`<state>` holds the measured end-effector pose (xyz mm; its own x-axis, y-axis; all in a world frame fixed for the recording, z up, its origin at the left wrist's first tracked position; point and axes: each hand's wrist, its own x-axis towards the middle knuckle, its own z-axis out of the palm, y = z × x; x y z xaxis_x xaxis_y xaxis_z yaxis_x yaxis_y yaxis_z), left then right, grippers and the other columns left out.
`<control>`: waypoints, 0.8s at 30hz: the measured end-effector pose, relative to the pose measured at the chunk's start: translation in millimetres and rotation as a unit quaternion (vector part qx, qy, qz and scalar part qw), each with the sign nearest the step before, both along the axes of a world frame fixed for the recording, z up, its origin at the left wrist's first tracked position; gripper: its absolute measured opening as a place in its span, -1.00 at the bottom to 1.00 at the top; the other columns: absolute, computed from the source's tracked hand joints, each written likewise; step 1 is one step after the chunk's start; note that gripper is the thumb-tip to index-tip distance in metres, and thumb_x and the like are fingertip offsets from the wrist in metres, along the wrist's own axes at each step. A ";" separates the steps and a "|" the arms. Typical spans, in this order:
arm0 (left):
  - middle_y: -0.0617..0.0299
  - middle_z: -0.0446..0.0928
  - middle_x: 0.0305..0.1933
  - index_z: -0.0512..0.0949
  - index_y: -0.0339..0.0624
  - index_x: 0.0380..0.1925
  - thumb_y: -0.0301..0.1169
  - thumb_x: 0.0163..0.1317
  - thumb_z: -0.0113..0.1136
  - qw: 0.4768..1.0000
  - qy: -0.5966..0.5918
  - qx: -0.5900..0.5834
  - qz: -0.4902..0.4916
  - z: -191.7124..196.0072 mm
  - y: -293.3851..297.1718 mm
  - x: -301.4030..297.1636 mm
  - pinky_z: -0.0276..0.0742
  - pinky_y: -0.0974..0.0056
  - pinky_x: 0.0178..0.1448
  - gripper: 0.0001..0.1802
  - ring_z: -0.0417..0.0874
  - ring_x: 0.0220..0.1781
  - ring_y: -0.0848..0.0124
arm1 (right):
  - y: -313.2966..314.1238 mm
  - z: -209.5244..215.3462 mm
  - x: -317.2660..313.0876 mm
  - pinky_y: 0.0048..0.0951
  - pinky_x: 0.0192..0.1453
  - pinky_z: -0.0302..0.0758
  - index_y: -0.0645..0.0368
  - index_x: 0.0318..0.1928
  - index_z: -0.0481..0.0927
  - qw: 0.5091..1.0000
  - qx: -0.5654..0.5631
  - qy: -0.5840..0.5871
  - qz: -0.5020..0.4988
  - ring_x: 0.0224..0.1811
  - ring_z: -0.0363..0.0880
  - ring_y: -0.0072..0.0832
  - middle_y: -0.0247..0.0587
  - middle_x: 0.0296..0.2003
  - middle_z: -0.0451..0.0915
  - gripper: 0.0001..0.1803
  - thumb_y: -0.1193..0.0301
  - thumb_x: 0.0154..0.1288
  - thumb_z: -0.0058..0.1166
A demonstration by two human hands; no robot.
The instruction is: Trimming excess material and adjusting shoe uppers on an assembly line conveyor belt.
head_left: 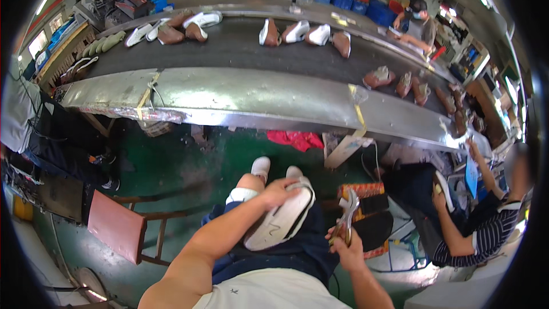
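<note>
A white shoe piece (273,230) with dark edging and a dark squiggle on its pale face lies tilted across my lap. My left hand (280,192) is closed over its far end, fingers curled on the rim. To the right of it, my right hand (346,248) grips a pair of metal pliers (350,209) by the handles, jaws pointing up and away from the shoe. The pliers and the shoe are apart. My palm hides part of the handles.
Ahead runs a dark conveyor belt (229,51) with brown and white shoes (273,33) on it, behind a metal edge (229,94). A pink-topped stool (116,224) stands left. At right sits a person in a striped shirt (486,234); another person stands left (54,126).
</note>
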<state>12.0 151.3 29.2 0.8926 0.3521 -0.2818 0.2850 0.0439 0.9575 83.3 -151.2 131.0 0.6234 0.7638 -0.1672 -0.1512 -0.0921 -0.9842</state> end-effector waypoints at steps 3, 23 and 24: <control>0.13 0.55 0.24 0.26 -0.06 0.53 -0.26 0.41 0.29 0.989 -0.080 0.110 0.054 55.0 18.7 -51.6 0.48 0.25 0.30 -0.26 0.57 0.16 0.36 | 12.1 21.5 8.5 -0.52 -0.25 0.56 0.32 0.19 0.46 0.983 -0.115 0.111 0.092 -0.21 0.65 -0.49 -0.21 -0.16 0.63 -0.68 0.48 0.51 0.01; 0.09 0.23 0.53 0.27 -0.15 0.45 -0.36 0.53 0.10 0.966 -0.186 0.081 0.159 80.7 53.7 -176.2 0.21 0.20 0.53 -0.46 0.32 0.47 0.32 | 178.9 11.2 -46.6 -0.38 0.10 0.57 0.31 0.29 0.43 0.901 -0.053 0.105 0.417 0.01 0.60 -0.47 -0.20 0.06 0.58 -0.57 0.32 0.58 0.02; 0.09 0.23 0.53 0.27 -0.15 0.45 -0.36 0.53 0.10 0.966 -0.186 0.078 0.160 81.9 55.2 -175.8 0.21 0.20 0.53 -0.46 0.32 0.47 0.32 | 182.0 13.5 -44.8 -0.42 -0.05 0.57 0.29 0.16 0.48 0.903 -0.082 0.104 0.408 -0.18 0.61 -0.53 -0.24 -0.13 0.61 -0.67 0.33 0.57 0.02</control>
<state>-163.8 206.5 111.1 0.7607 0.6386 0.1162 -0.0844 -0.0803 0.9932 38.4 30.8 144.5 -0.1940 0.9088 -0.3693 -0.1468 -0.3992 -0.9050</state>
